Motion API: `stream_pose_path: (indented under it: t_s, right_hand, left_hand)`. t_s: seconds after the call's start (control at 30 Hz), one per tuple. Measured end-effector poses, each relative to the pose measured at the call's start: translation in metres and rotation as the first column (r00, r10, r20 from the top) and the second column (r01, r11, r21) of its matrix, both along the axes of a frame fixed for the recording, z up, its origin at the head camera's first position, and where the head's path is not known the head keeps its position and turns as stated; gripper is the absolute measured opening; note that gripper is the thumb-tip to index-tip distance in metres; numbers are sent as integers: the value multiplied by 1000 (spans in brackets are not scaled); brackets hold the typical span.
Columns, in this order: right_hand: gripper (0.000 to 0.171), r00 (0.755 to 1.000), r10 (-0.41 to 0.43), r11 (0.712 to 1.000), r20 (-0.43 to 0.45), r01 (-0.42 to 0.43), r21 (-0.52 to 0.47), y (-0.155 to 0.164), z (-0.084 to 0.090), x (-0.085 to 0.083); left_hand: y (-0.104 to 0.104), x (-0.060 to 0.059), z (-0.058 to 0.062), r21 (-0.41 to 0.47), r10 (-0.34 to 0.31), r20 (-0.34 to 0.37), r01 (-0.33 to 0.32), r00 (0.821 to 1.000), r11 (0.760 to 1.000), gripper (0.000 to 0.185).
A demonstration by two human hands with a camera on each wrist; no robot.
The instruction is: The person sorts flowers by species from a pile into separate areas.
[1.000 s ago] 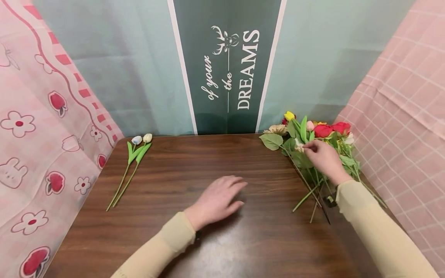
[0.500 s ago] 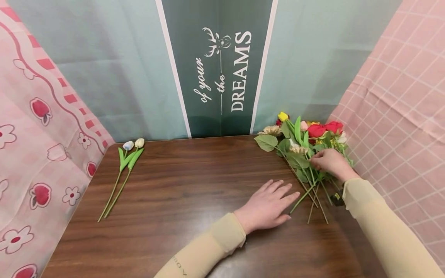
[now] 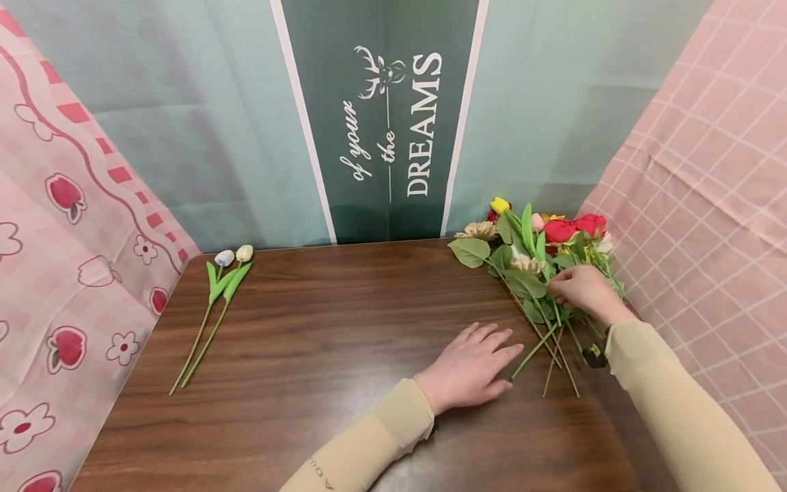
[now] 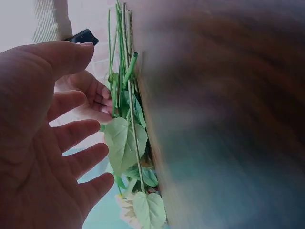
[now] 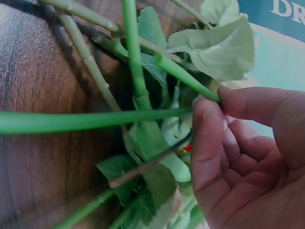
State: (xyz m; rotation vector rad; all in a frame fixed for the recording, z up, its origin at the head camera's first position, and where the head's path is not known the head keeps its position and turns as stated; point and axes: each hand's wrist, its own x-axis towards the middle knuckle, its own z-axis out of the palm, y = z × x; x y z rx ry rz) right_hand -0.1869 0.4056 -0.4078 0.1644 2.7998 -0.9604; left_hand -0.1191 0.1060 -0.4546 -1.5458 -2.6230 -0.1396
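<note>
The right hand is reaching into the heap of artificial flowers lying at the far right corner of the desk; in the right wrist view its thumb and forefinger are pinching one green stem out of the tangle of stems and leaves, so the step in hand looks like singling out one flower from the pile; the left hand is lying flat and relaxed on the wood, fingers spread and holding nothing, its fingertips just beside the cut ends of the stems; two pale tulips are lying side by side at the far left of the desk, well apart from the heap; the next move probably calls for drawing the pinched stem clear without dragging its neighbours, since the stems are crossing over one another, and the flat hand is well placed to be pressing the rest down
</note>
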Motion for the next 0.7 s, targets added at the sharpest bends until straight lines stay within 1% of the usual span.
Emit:
stream_pose_path:
  t_s: [0.07,0.13,0.23,0.3,0.33,0.37,0.43,0.47,0.5,0.53,0.6,0.63,0.7]
  right_hand:
    - [36,999,-12,1000,-38,13,13,-1,5,4]
    - [37,997,-23,1000,-75,25,15,-4,11,8]
    - [38,992,-28,999,-126,31,22,-14,19,14]
    - [39,991,-24,1000,-135,22,-17,-27,22,18]
    - [40,990,-13,999,-140,9,-34,-35,22,19]
    - [40,989,-2,998,-146,-6,-55,-44,21,20]
    - [41,989,9,992,-151,-27,-119,-66,16,23]
    - [40,988,16,987,-155,-41,-154,-78,12,23]
    - [40,986,26,981,-166,-57,-184,-91,8,24]
    - [38,984,34,975,-175,-71,-209,-104,5,24]
    - [34,981,44,955,-189,-97,-279,-133,-1,24]
    - [32,980,57,941,-193,-117,-318,-147,-3,23]
    - [29,977,81,906,-198,-155,-394,-174,-7,21]
  left_hand:
    - [-4,-3,0,14,7,15,-7,1000,1000,64]
    - [-10,-7,0,37,22,45,-23,999,999,63]
    - [-23,-16,1,103,59,108,-70,992,992,59]
    - [-35,-23,3,170,97,167,-126,981,977,55]
    - [-42,-27,4,210,121,203,-164,972,964,52]
    - [-49,-31,5,251,146,241,-207,959,946,48]
    - [-64,-41,8,331,190,327,-300,926,895,42]
    - [-73,-46,10,367,206,376,-350,903,862,40]
    - [-81,-51,12,403,216,430,-400,877,823,37]
    - [-89,-56,15,435,219,482,-449,848,781,36]
    - [-105,-66,20,495,200,577,-534,792,686,35]
    - [-112,-71,23,517,183,622,-574,761,635,35]
    - [-124,-79,27,549,112,708,-643,697,534,36]
